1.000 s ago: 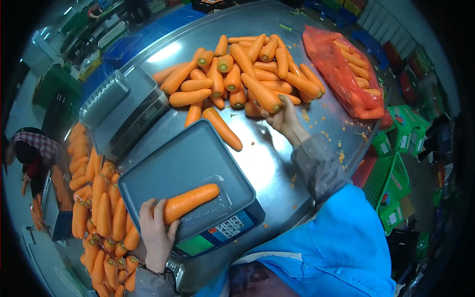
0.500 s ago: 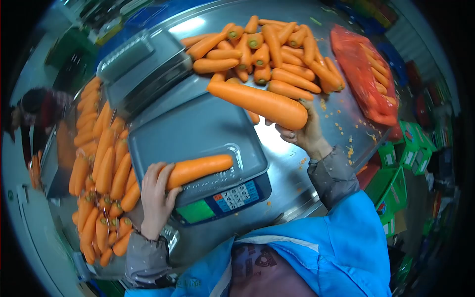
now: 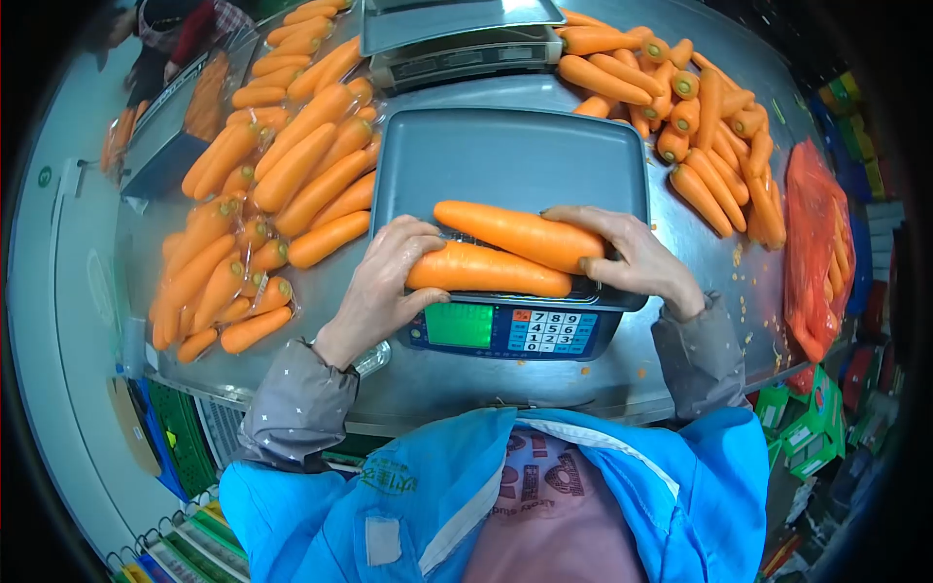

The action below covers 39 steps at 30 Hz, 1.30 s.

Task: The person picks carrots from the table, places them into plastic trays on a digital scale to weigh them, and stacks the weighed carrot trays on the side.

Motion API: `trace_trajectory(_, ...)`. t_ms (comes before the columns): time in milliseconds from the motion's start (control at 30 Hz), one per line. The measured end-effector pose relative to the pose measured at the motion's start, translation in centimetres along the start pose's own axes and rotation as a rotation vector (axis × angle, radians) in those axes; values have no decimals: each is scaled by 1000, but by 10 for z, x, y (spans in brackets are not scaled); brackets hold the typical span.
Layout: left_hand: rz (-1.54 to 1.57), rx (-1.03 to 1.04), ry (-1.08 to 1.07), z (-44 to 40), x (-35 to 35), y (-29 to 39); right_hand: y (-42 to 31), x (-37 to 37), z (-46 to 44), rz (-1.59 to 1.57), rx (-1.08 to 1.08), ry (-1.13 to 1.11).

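Two large carrots lie side by side on the near part of the grey scale's tray [image 3: 515,151]. My left hand [image 3: 384,282] is closed around the left end of the nearer carrot [image 3: 491,270]. The farther carrot [image 3: 515,231] has its right end in my right hand [image 3: 637,255], with fingers over the top and the thumb near the end of the nearer carrot. Below the tray, the scale's panel [image 3: 496,330] shows a lit green display and number keys.
A second scale [image 3: 462,44] stands behind. On the left lie bagged carrots [image 3: 224,253], on the right a pile of loose carrots [image 3: 719,126] and a red bag of carrots [image 3: 816,253]. Another person [image 3: 185,29] is at the far left. Green boxes [image 3: 812,423] sit beyond the right edge.
My right hand has brought its carrot down from the air onto the tray beside the other one. My left hand still holds its carrot. The camera view has turned.
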<state>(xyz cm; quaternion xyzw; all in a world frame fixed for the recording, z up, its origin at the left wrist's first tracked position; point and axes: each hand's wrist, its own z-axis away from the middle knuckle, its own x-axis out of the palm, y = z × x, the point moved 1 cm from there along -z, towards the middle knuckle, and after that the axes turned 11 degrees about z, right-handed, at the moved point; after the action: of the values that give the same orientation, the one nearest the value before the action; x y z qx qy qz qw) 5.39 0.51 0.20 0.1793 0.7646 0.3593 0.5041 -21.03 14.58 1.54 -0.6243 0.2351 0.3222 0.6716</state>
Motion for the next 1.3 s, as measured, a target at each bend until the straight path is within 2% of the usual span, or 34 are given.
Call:
trace_trajectory(33, -19, 7, 19, 2, -2, 1, 2, 5, 1, 103, -49, 76)
trace_trajectory(67, -20, -4, 25, 4, -4, 1, -3, 5, 1, 101, -56, 65)
trace_trajectory(133, -15, -74, 106, 8, -8, -1, -15, 2, 2, 324, -57, 83)
trace_trajectory(200, -68, -95, 145, 11, -11, -6, -15, 7, 3, 342, -69, 127)
trace_trajectory(267, 191, -461, 129, 15, -12, -10, -15, 11, 6, 403, -78, 156)
trace_trajectory(300, 251, -564, 130, 18, -12, -14, -15, 13, 9, 404, -84, 153)
trace_trajectory(333, 249, -565, 143, 18, -12, -18, -15, 13, 12, 349, -43, 235)
trace_trajectory(400, 346, -701, -34, 15, -16, -28, -9, 11, 18, 330, 88, 354)
trace_trajectory(433, 508, -774, -28, 9, -20, -24, -8, 12, 22, 178, 266, 356)
trace_trajectory(467, 496, -778, 13, 5, -19, -26, -8, 14, 25, 24, 440, 346)
trace_trajectory(533, 584, -865, -130, 0, -7, -37, 1, 28, 30, 18, 430, 269)
trace_trajectory(600, 725, -822, -49, -3, 13, -41, 7, 35, 32, 161, 419, 368)
trace_trajectory(667, 577, -749, -60, -11, -1, -9, -5, 28, 31, -62, 462, 391)
trace_trajectory(700, 914, -619, 22, -2, 19, -28, -5, 28, 32, -54, 444, 392)
trace_trajectory(733, 1072, -548, 53, -4, 20, -20, -2, 28, 33, -138, 455, 407)
trace_trajectory(800, 1205, -712, 49, -10, 12, -8, -3, 27, 32, -215, 455, 424)
trace_trajectory(933, 1307, -677, 224, -13, 11, -18, -19, 16, 19, -223, 480, 450)
trace_trajectory(1000, 1493, -665, 292, -11, 0, -25, -29, 9, 10, -356, 374, 526)
trace_trajectory(1067, 1526, -620, 320, -11, -17, -35, -42, 3, -4, -405, 339, 527)
trace_trajectory(1133, 1587, -494, 387, -16, -40, -46, -51, 0, -17, -496, 231, 619)
trace_trajectory(1200, 1596, -425, 449, -23, -65, -59, -55, -4, -26, -481, 167, 597)
trace_trajectory(1233, 1552, -397, 591, -29, -74, -67, -53, -5, -27, -444, 161, 529)
trace_trajectory(1267, 1543, -384, 572, -32, -93, -74, -51, -5, -28, -406, 156, 461)
trace_trajectory(1300, 1497, -370, 680, -39, -106, -85, -47, -2, -28, -408, 170, 452)
